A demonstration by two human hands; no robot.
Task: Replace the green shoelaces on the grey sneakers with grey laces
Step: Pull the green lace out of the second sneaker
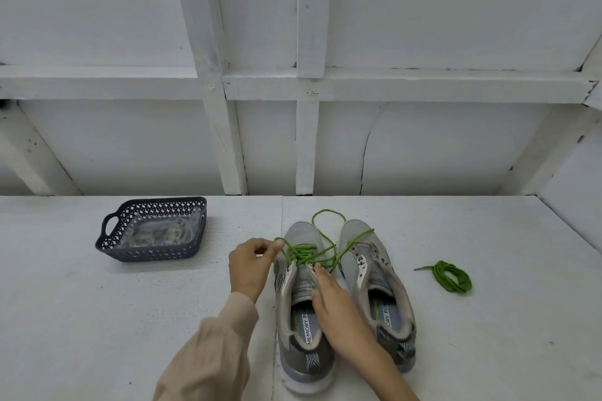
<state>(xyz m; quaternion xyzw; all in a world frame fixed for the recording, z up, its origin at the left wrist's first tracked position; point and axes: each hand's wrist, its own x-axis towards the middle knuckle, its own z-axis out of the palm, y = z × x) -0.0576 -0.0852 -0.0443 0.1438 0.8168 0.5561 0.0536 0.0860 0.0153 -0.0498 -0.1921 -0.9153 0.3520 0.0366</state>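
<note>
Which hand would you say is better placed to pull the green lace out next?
Probably left: the left hand pinches the green lace, while the right hand lies flat on the sneaker.

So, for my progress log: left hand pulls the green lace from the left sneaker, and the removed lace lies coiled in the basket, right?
Not in the basket: the head view shows the coiled lace on the table, right of the right sneaker. The rest stands.
</note>
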